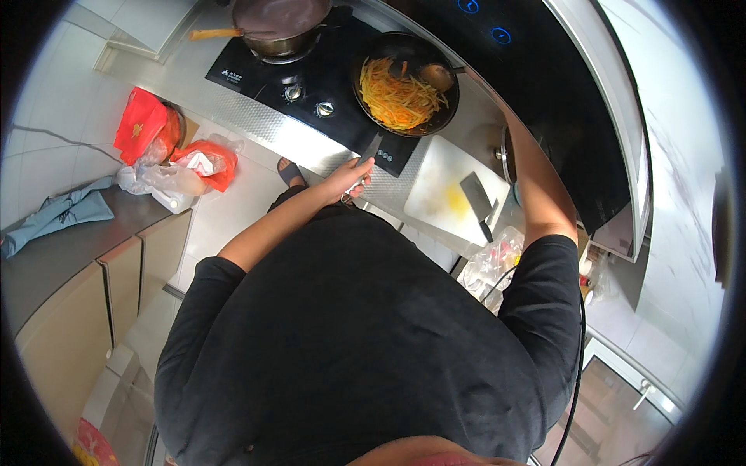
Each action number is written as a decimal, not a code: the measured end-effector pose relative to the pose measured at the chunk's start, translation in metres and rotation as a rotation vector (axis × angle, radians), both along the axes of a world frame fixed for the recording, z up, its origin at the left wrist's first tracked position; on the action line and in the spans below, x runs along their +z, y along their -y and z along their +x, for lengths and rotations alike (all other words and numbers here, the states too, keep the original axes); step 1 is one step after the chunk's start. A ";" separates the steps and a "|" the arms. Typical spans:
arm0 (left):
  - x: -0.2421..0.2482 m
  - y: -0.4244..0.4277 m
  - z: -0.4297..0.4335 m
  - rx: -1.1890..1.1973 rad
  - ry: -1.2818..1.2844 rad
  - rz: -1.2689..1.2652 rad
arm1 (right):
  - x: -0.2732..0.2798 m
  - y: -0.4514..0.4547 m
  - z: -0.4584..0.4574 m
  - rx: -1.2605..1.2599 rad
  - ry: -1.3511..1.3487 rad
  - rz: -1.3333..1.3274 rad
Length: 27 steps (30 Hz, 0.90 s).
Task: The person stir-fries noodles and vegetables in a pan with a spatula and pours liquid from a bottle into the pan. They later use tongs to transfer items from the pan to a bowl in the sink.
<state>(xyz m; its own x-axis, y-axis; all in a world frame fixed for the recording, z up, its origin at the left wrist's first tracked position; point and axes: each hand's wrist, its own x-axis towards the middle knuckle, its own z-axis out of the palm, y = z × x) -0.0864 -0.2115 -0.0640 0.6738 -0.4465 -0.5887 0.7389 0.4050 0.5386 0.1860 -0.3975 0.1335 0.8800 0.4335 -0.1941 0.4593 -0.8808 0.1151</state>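
Observation:
My left hand (348, 179) is closed around the handle of a small knife (369, 150) at the front edge of the cooktop, with the blade pointing towards the wok. Shredded orange and yellow vegetables (399, 96) lie in the dark wok (441, 120) on the gas cooktop (344, 70), along with a rounded ladle (437, 77). My right forearm reaches up behind the range hood, which hides my right hand. On the white cutting board (428, 169), stained yellow, rests a cleaver (477, 195) with a black handle.
A pot (280, 38) with a wooden handle stands on the cooktop's left burner. The range hood (559, 105) overhangs the right side. A glass lid (508, 154) leans beyond the board, and a plastic bag (495, 259) lies near my right arm. Red bags (140, 125) sit at the left.

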 end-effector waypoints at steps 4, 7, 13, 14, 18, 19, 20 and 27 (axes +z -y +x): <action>0.005 -0.009 0.001 -0.007 -0.057 0.074 | -0.002 0.032 0.022 -0.194 -0.433 0.146; 0.012 -0.010 0.002 -0.019 -0.045 0.116 | -0.016 0.071 0.030 -0.572 -0.954 0.362; 0.017 -0.012 0.007 -0.057 -0.056 0.200 | -0.077 0.110 -0.003 -1.035 -1.417 0.872; 0.017 -0.014 0.008 -0.056 -0.053 0.226 | -0.077 0.111 -0.006 -1.040 -1.316 0.874; 0.012 -0.018 0.006 -0.020 -0.056 0.284 | -0.056 0.113 -0.013 -0.698 -0.798 0.674; 0.013 -0.017 0.009 -0.038 -0.044 0.267 | -0.071 0.142 -0.005 -0.588 -0.719 0.656; 0.012 -0.017 0.010 -0.042 -0.040 0.251 | -0.081 0.161 0.000 -0.467 -0.650 0.626; 0.007 -0.015 0.007 0.010 -0.042 0.261 | -0.033 0.121 -0.004 0.005 0.108 0.255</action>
